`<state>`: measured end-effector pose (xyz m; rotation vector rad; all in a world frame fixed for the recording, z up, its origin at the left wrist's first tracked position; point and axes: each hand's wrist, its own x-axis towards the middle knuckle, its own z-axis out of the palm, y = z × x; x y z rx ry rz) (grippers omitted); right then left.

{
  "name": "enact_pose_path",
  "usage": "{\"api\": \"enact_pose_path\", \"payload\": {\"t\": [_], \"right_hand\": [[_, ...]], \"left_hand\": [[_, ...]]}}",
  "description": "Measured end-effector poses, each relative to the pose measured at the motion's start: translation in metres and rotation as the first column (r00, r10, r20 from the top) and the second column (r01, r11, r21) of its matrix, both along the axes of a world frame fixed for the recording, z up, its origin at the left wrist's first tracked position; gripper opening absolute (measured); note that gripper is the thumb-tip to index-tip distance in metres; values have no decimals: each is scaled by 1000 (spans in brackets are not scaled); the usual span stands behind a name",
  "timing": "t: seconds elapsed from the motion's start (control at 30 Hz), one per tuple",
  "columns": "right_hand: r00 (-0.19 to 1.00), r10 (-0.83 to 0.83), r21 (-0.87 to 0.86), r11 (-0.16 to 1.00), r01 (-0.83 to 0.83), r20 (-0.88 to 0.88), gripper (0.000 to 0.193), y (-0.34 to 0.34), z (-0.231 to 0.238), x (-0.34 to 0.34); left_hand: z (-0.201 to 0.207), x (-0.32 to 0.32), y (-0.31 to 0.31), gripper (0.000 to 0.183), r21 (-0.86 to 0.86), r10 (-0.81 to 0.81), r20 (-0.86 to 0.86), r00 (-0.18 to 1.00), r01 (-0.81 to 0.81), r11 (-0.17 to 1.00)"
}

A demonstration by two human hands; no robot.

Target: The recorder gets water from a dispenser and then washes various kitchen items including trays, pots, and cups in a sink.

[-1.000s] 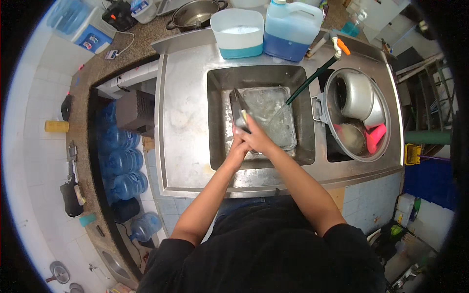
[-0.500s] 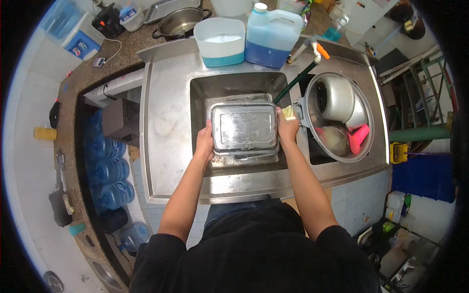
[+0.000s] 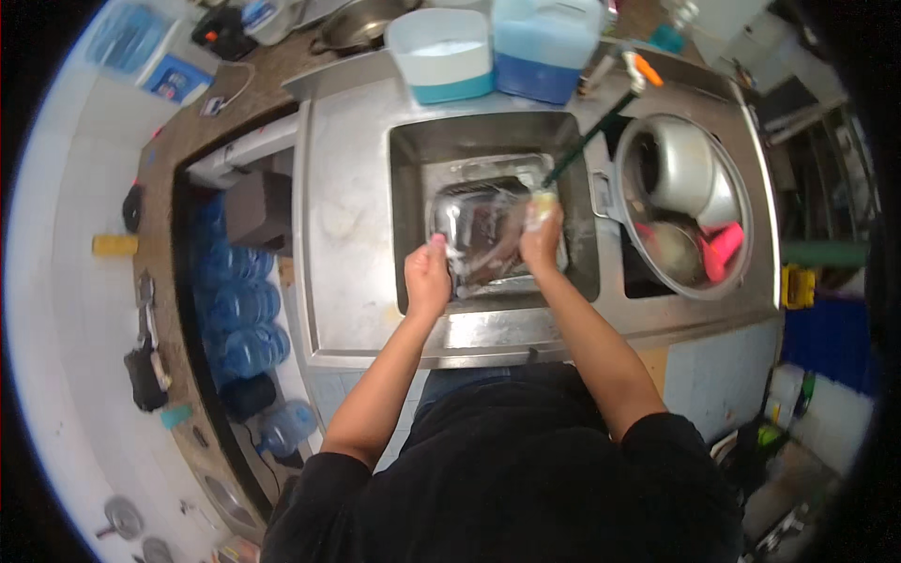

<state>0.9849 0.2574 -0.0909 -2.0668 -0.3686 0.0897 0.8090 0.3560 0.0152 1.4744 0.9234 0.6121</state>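
Note:
Over the steel sink basin point(image 3: 407, 178), a shiny rectangular baking dish point(image 3: 474, 225) is tilted and smeared by motion. My left hand point(image 3: 428, 279) is closed on its near left edge, thumb on top. My right hand point(image 3: 542, 242), also blurred, is at the dish's right side, closed around a pale yellow sponge point(image 3: 542, 204). Whether the right fingers also touch the dish I cannot tell. Beneath it, another rectangular tray point(image 3: 516, 167) lies in the basin, partly hidden. A dark green hose point(image 3: 593, 145) reaches down into the basin beside my right hand.
Right of the basin stands a large round tub point(image 3: 748, 225) with metal pots and a pink item. Behind the sink are a cut-open container point(image 3: 439, 56) of whitish liquid, a blue jug point(image 3: 540, 56) and an orange-handled tap point(image 3: 646, 70). Water bottles point(image 3: 249, 305) sit under the left counter.
The dish has tipped from lying flat, its face now darker and blurred. My right hand with the sponge has moved inward along its right side. The whole view has shifted slightly.

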Motion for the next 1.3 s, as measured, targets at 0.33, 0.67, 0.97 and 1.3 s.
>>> {"api": "enact_pose_path", "payload": {"t": [0.33, 0.67, 0.97, 1.3], "right_hand": [[924, 345, -17, 936, -352, -168, 45, -22, -27, -30], [912, 368, -125, 911, -393, -183, 41, -49, -43, -19], [940, 75, -160, 978, -134, -332, 46, -107, -83, 30], [774, 244, 128, 969, -209, -584, 46, -61, -6, -3]], "left_hand": [[59, -168, 61, 35, 698, 19, -245, 969, 163, 697], [-9, -251, 82, 34, 517, -155, -791, 592, 782, 349], [-80, 34, -66, 40, -9, 112, -238, 965, -118, 993], [-371, 83, -86, 47, -664, -723, -671, 167, 297, 686]]}}
